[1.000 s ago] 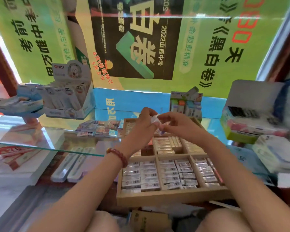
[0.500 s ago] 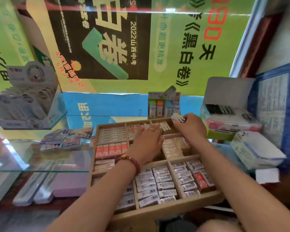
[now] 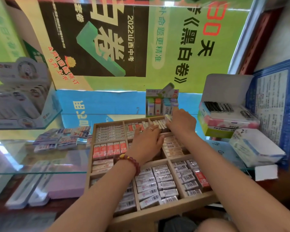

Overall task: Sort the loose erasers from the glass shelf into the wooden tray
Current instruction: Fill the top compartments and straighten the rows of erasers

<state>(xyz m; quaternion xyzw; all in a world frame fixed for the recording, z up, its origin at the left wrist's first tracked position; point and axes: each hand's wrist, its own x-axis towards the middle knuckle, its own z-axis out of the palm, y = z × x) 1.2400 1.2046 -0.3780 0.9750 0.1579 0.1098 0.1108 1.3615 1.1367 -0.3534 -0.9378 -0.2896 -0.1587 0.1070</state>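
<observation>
The right hand [image 3: 181, 122] pinches a small eraser [image 3: 168, 117] over the far-right compartment of the wooden tray [image 3: 159, 212]. The left hand [image 3: 146, 141], fingers straight and holding nothing, steadies the standing row [image 3: 159, 125]. The eraser would best go in upright, snug against its neighbours.

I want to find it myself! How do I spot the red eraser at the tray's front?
Look at the wooden tray, then its nearest right compartment. The red eraser lies along the right wall, marked 2B, the only red one among white barcode erasers.
</observation>
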